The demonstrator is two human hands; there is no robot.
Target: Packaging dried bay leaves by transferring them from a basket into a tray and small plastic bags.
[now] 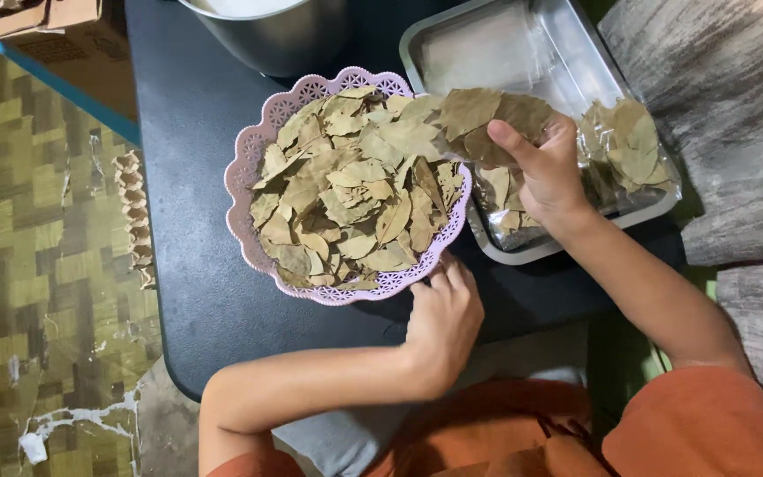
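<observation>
A pink lace-rimmed plastic basket [253,155] holds a heap of dried bay leaves [355,190] on a black table [196,265]. My left hand [443,318] rests at the basket's near rim, fingers curled against it. Held over the basket's right edge, my right hand [549,172] pinches a bunch of dried leaves [487,115]. Under that hand lies a metal tray [567,35] with clear bags of leaves [633,150].
A steel pot [275,31] stands at the table's far edge. A cardboard box [59,35] and a blue rim sit at top left on patterned flooring. Grey wooden boards [735,115] lie to the right. My orange clothing fills the bottom.
</observation>
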